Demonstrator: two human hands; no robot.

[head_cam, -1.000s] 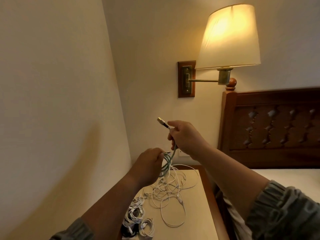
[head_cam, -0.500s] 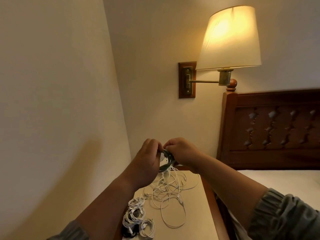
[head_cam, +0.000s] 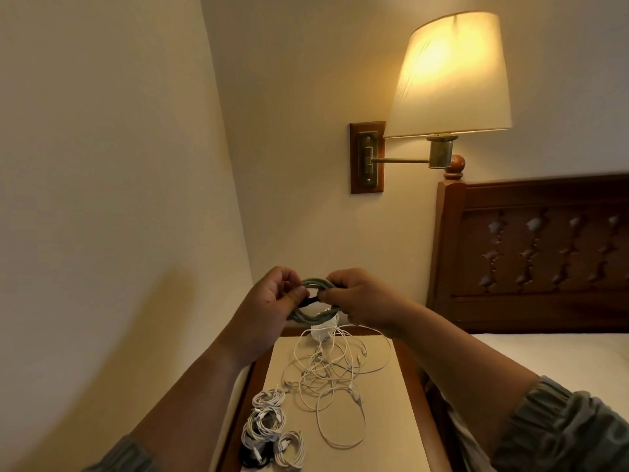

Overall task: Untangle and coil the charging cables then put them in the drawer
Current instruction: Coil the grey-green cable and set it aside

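Note:
A grey-green cable [head_cam: 315,316] is wound into a small coil and held in the air above the nightstand. My left hand [head_cam: 272,298] pinches the coil's left side. My right hand [head_cam: 354,298] grips its right side, and a dark strap runs across the coil between the two hands. Below them a tangle of thin white cables [head_cam: 335,376] lies spread on the nightstand top [head_cam: 384,420]. Several coiled white cables [head_cam: 269,424] sit at the near left of the top. No drawer shows in this view.
A lit wall lamp [head_cam: 449,76] on a brass arm hangs above and to the right. A dark wooden headboard [head_cam: 531,253] and the bed [head_cam: 551,356] stand right of the nightstand. A bare wall runs close along the left.
My right hand came down from holding the cable's plug end up high and joined my left hand at the coil. The grey-green cable is now fully wound.

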